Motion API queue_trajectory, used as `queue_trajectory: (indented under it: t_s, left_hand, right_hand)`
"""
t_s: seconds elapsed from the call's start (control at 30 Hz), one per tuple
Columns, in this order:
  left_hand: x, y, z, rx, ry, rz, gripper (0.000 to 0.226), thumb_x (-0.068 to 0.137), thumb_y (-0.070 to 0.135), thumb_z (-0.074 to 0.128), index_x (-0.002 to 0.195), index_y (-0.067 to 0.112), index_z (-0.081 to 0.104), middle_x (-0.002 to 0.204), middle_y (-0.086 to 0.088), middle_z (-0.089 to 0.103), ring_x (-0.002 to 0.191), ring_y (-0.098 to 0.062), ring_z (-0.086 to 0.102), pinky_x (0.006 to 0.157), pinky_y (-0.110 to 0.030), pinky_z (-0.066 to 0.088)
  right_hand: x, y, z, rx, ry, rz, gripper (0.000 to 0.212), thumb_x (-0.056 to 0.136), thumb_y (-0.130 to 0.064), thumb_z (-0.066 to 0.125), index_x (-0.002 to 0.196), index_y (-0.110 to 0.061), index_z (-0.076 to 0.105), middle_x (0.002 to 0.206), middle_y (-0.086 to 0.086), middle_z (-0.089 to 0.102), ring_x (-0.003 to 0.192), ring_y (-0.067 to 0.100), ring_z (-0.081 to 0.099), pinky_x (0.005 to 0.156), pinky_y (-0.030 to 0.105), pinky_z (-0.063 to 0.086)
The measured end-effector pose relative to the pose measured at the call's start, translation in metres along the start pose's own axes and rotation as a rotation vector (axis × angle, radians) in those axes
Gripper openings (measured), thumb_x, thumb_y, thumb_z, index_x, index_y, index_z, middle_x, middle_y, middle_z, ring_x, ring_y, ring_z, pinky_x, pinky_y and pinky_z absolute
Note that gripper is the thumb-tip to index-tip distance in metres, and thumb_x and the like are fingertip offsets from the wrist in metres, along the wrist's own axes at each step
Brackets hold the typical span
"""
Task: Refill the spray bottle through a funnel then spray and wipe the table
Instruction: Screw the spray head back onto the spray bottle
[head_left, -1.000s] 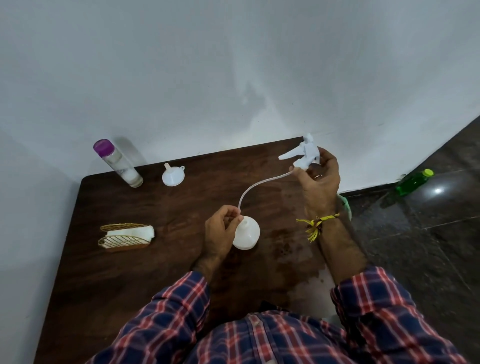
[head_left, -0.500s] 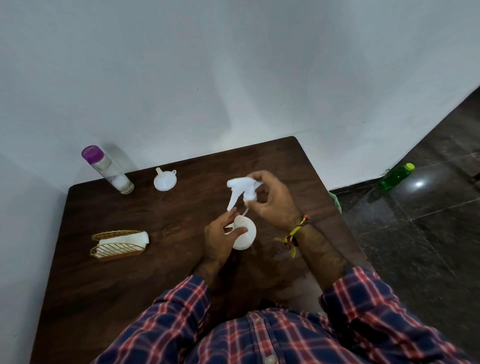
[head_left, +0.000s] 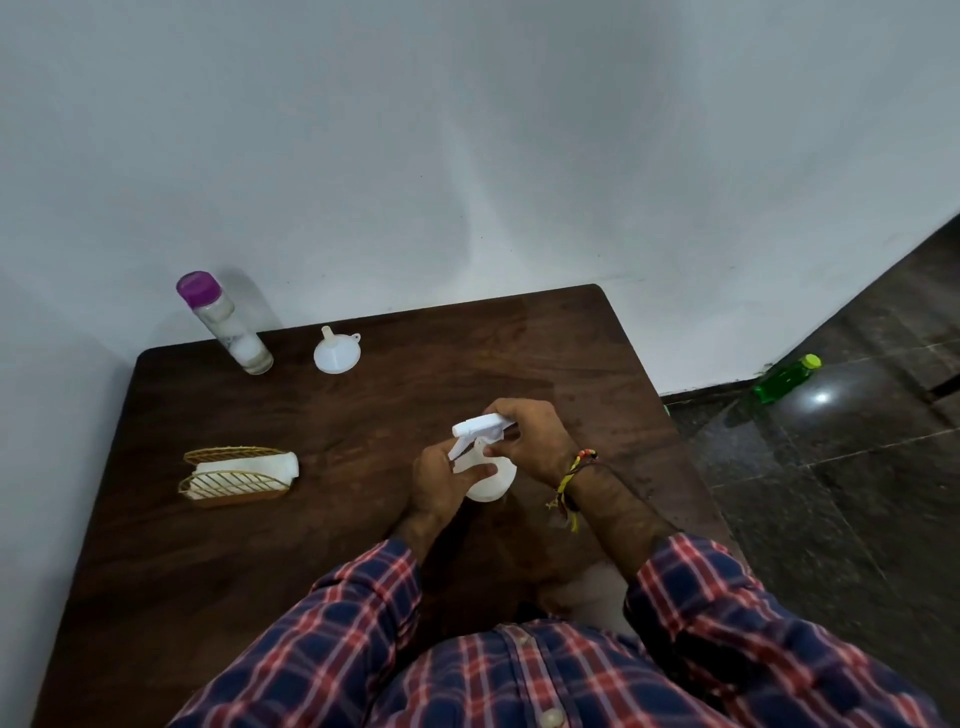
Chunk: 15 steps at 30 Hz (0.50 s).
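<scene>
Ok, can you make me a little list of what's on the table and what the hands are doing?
left hand: holds the spray bottle steady
right hand: grips the spray head on top of the bottle
funnel: upside down at the back of the table, not in use
clear bottle: purple cap, back left corner
napkin holder: left side, napkins inside
green bottle: on the floor

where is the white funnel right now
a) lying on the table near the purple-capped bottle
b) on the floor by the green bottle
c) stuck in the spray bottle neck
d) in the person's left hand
a: the white funnel lies on the table, beside the purple-capped bottle, away from both hands.
</scene>
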<state>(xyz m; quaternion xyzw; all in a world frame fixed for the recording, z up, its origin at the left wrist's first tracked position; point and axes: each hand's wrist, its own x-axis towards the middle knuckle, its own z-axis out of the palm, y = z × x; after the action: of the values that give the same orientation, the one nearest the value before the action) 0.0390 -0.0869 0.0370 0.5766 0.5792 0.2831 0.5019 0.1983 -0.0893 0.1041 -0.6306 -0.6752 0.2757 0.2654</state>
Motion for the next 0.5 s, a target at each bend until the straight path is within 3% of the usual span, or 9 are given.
queue_trajectory:
  t_s: [0.1, 0.27, 0.37, 0.43, 0.5]
  left_hand:
    - [0.000, 0.001, -0.002, 0.005, -0.009, -0.015, 0.046, 0.070, 0.021, 0.087, 0.111, 0.008, 0.071, 0.102, -0.001, 0.071, 0.092, -0.017, 0.067, 0.077, -0.026, 0.054]
    - [0.001, -0.002, -0.003, 0.076, -0.015, 0.025, 0.042, 0.071, 0.020, 0.087, 0.108, 0.007, 0.071, 0.097, 0.005, 0.066, 0.085, -0.009, 0.061, 0.064, -0.003, 0.043]
    - [0.003, -0.007, -0.002, 0.088, -0.016, 0.032, 0.044, 0.070, 0.025, 0.088, 0.108, 0.009, 0.071, 0.101, 0.002, 0.068, 0.093, -0.015, 0.064, 0.071, -0.012, 0.046]
    - [0.003, -0.009, -0.001, 0.077, -0.023, 0.032, 0.051, 0.069, 0.035, 0.086, 0.113, 0.015, 0.070, 0.106, 0.007, 0.067, 0.098, -0.012, 0.063, 0.083, -0.026, 0.053]
    - [0.004, -0.013, 0.000, 0.077, -0.057, 0.094, 0.052, 0.068, 0.047, 0.081, 0.115, 0.026, 0.071, 0.110, 0.013, 0.071, 0.102, -0.007, 0.065, 0.089, -0.036, 0.055]
  right_hand:
    - [0.006, -0.004, -0.002, -0.050, -0.063, 0.013, 0.034, 0.070, -0.013, 0.086, 0.100, -0.007, 0.073, 0.099, 0.010, 0.074, 0.094, 0.022, 0.066, 0.086, 0.028, 0.052]
    - [0.022, -0.012, -0.011, -0.199, -0.325, -0.014, 0.034, 0.069, -0.004, 0.083, 0.101, -0.013, 0.074, 0.102, 0.004, 0.073, 0.096, 0.017, 0.066, 0.088, 0.031, 0.055]
    - [0.019, -0.010, -0.014, -0.238, -0.321, -0.023, 0.029, 0.074, -0.008, 0.080, 0.101, -0.013, 0.074, 0.100, 0.004, 0.074, 0.094, 0.017, 0.066, 0.089, 0.033, 0.055]
    - [0.011, -0.011, -0.013, -0.262, -0.235, -0.040, 0.021, 0.075, -0.020, 0.079, 0.094, -0.013, 0.074, 0.089, 0.002, 0.074, 0.083, 0.018, 0.067, 0.082, 0.040, 0.055]
    - [0.002, -0.012, -0.007, -0.318, -0.157, -0.016, 0.028, 0.077, -0.037, 0.077, 0.090, -0.012, 0.071, 0.083, -0.001, 0.073, 0.076, 0.017, 0.065, 0.075, 0.038, 0.054]
